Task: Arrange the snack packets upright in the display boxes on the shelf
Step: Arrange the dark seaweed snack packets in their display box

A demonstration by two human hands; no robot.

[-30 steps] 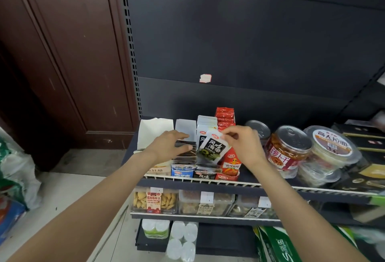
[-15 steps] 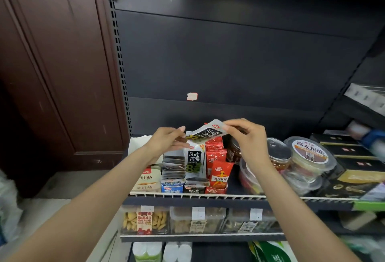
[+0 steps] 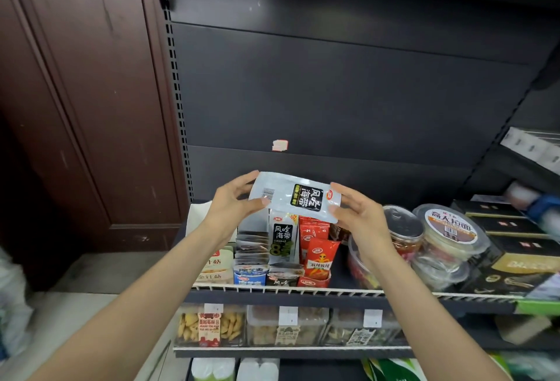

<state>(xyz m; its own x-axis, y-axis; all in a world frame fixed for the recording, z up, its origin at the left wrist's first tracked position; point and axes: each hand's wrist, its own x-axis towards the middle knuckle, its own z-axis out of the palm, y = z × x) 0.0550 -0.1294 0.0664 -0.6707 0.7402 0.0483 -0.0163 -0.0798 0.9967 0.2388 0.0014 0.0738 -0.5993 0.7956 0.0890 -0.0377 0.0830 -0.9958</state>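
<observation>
Black shelf [image 3: 303,292] against dark panelling; left hand [image 3: 233,201] and right hand [image 3: 357,214] now pinch the raised, flipped seaweed packet [image 3: 295,197] by its ends.

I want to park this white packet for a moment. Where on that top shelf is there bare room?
The packet is held between left hand and right hand. One bare dark strip shows between the red packet box and the clear tubs. The display boxes stand packed side by side; the jars and black boxes crowd the right.
</observation>
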